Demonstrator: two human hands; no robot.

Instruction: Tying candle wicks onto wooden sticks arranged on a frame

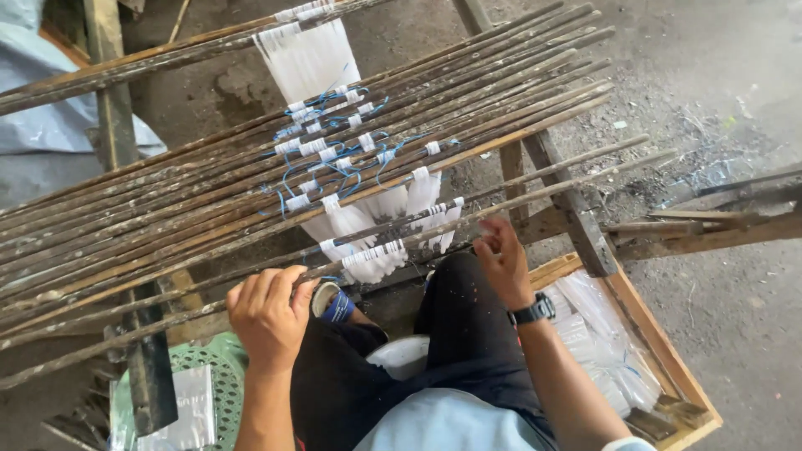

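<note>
Grey, gritty concrete floor fills the background, littered with scraps toward the right of the frame. Across the middle of the frame lies a rack of long, worn wooden sticks (209, 200), slanting from lower left to upper right on a rough timber frame (576, 225); I judge they lie side by side so the bundles of white strands (368, 259), tied with blue string (334, 171), can hang between them without tangling. My left hand (269, 313), at lower centre-left, is curled tightly around the nearest stick (125, 330), fingers closed over it, as if steadying it. My right hand (503, 259), wearing a black wristwatch (535, 311), sits just right of centre, fingers loosely bent, fingertips touching another stick near the white bundles; whether it pinches anything, I cannot tell. At lower right, a shallow wooden tray (660, 351) holds clear plastic bags (601, 334).
</note>
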